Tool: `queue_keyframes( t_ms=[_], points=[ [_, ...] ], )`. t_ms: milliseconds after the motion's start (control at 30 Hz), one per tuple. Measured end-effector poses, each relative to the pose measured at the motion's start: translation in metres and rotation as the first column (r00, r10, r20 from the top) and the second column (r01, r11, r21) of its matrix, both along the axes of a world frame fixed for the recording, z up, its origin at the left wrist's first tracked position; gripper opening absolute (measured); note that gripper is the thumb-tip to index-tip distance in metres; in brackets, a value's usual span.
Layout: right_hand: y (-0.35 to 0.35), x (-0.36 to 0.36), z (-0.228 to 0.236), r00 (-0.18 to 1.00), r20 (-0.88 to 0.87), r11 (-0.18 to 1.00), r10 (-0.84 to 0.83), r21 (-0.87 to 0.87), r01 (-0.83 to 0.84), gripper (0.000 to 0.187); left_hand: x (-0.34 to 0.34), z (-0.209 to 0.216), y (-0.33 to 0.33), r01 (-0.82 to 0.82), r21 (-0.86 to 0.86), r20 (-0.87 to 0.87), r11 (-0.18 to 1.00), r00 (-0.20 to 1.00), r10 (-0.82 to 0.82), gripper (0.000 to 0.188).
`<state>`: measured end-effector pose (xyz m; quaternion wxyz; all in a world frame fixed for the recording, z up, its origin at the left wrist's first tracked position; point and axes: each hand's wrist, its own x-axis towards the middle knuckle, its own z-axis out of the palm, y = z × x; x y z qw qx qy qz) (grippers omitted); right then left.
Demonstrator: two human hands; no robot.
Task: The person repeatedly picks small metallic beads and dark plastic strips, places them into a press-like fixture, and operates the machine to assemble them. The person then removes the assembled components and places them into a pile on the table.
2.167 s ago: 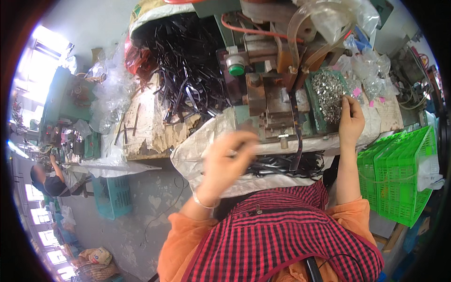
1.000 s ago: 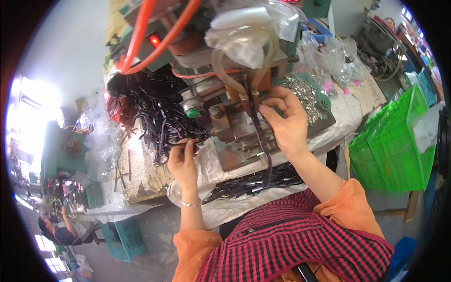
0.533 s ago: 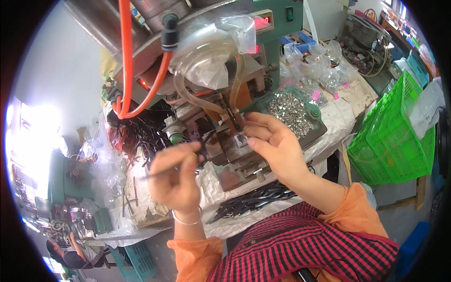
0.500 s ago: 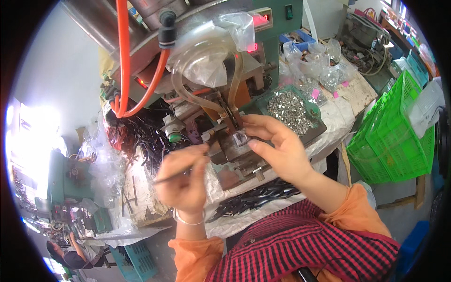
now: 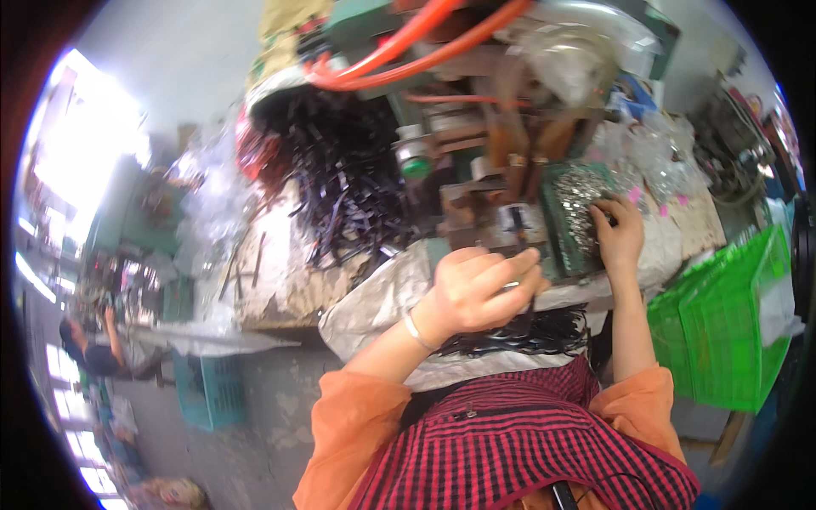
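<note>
My left hand (image 5: 483, 291), with a ring on one finger, is closed around a dark strip (image 5: 520, 236). The strip's upper end lies at a pale metal block on the press bed (image 5: 463, 217). Farther right, my right hand (image 5: 622, 234) is at the edge of a green tray (image 5: 561, 246). Its fingers are bent together over small silvery metal pieces (image 5: 580, 197) heaped there. Whatever sits between those fingertips is too small and blurred to make out.
Many black strips (image 5: 344, 183) are piled left of the press, and others (image 5: 544, 333) lie at the table's front. Orange hoses (image 5: 382, 66) cross overhead. Clear plastic bags (image 5: 667, 157) lie beyond the tray. A green crate (image 5: 722, 327) stands at right; a person (image 5: 102, 348) sits far left.
My right hand has left the press bed and moved right to the tray of metal pieces. My left hand has brought the dark strip to the block. The whole view has swung left.
</note>
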<state>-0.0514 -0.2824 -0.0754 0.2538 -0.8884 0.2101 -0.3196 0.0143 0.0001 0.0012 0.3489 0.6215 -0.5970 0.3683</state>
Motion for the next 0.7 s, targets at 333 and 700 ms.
queue_keyframes(
  t_ms=[333, 700],
  points=[
    [0.008, 0.002, -0.006, 0.985, 0.164, 0.973, 0.048, 0.216, -0.083, 0.017, -0.040, -0.001, 0.035, -0.131, 0.097, -0.189, 0.987, 0.971, 0.148, 0.027],
    [0.034, 0.032, -0.009, 0.881, 0.460, 0.717, -0.107, 0.650, -0.252, 0.017, 0.070, 0.012, 0.172, -0.811, 0.023, -0.443, 0.585, 0.516, 0.733, 0.008]
  ],
)
